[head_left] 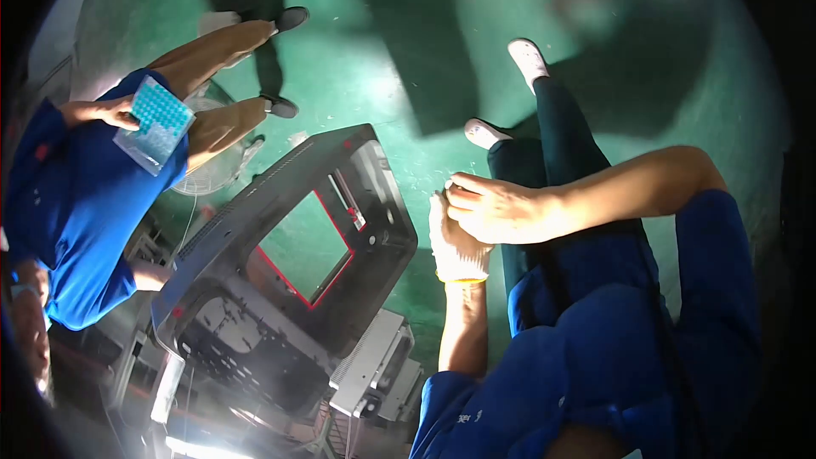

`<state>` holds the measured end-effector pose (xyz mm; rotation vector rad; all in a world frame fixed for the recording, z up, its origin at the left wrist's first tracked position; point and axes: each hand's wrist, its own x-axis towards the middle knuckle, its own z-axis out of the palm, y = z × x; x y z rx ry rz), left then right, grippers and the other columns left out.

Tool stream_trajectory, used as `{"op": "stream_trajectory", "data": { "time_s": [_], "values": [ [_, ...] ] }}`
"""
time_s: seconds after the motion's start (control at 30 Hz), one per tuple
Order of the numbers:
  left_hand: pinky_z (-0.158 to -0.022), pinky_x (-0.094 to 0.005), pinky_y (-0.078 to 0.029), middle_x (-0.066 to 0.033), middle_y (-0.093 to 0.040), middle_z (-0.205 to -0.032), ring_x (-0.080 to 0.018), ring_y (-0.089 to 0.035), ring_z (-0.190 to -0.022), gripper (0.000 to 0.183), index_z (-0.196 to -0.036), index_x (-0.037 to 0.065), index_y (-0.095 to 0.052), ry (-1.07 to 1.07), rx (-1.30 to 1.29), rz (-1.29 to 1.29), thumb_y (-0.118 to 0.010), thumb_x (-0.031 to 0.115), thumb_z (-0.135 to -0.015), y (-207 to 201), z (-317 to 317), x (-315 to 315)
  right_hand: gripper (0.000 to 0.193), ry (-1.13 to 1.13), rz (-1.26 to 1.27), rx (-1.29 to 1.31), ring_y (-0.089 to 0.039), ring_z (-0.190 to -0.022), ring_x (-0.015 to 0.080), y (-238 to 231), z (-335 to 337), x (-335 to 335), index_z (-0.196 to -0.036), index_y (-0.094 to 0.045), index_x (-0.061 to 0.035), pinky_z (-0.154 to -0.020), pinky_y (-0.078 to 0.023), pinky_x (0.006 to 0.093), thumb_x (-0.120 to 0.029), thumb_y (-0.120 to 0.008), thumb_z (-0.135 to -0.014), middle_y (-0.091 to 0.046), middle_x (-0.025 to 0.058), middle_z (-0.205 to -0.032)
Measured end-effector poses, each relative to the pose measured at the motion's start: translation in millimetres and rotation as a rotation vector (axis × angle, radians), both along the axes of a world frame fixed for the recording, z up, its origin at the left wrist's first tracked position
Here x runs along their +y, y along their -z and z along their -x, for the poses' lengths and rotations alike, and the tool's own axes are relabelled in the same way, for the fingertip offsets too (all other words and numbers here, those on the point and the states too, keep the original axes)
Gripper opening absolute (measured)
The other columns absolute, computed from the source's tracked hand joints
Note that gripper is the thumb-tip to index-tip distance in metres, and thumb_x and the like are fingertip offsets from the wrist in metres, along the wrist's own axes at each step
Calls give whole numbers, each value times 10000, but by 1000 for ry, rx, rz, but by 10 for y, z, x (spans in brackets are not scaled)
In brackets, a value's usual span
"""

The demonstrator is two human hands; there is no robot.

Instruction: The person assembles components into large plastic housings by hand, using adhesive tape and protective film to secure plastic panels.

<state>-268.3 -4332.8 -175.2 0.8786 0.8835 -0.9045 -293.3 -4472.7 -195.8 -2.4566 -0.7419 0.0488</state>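
My left hand (457,248) wears a white knitted glove with a yellow cuff edge and points away from me. My bare right hand (493,211) lies across it, fingers curled against the glove near its fingertips. The left fingers are partly covered, so their pose is unclear. Just left of both hands stands a large dark grey machine housing (293,323), with a rectangular opening edged in red. Neither hand touches it.
At the left, a co-worker in a blue shirt (102,204) holds a sheet of teal round pieces (157,115). A floor fan (208,174) stands behind that person. Grey equipment boxes (374,365) sit beside the housing, above the green floor (340,76).
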Motion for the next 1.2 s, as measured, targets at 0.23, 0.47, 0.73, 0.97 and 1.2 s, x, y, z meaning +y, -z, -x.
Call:
{"op": "stream_trajectory", "data": {
  "time_s": [0.23,0.47,0.73,0.97,1.2],
  "values": [
    [-650,-262,-497,10,-588,-974,-121,-593,-863,337,-1074,159,-563,177,-37,-164,-494,463,-944,-291,-20,213,154,32,-95,34,-523,-1016,200,-142,97,284,-853,-600,-87,-1032,-351,379,-170,-638,-729,-595,18,-922],
    [-770,-289,-498,-27,-587,-1097,-146,-576,-983,393,-1165,106,-547,178,-139,-127,-505,433,-950,-230,92,402,164,200,-157,-47,-541,-1059,232,-145,246,464,-858,-608,-76,-1070,-350,430,-129,-629,-704,-617,46,-937],
    [-926,-314,-444,-46,-524,-1238,-172,-514,-1135,414,-1296,67,-470,200,-146,-98,-391,362,-1016,-89,122,628,176,313,-174,-18,-525,-1092,230,12,295,720,-895,-642,-73,-1103,-313,452,-139,-606,-735,-583,45,-948],
    [-941,-332,-443,-42,-523,-1245,-168,-512,-1146,420,-1295,85,-474,223,-99,-2,-411,381,-1004,14,272,816,182,362,-201,-20,-526,-1065,204,137,516,819,-906,-626,-75,-1071,-340,423,-137,-604,-737,-580,34,-947],
    [-959,-316,-430,-54,-570,-1178,-161,-548,-1080,339,-1218,58,-524,182,4,34,-519,293,-975,117,371,593,235,667,-650,67,-578,-881,237,91,641,462,-955,-589,-36,-799,-483,371,-33,-644,-726,-572,67,-976]
  ]
}}
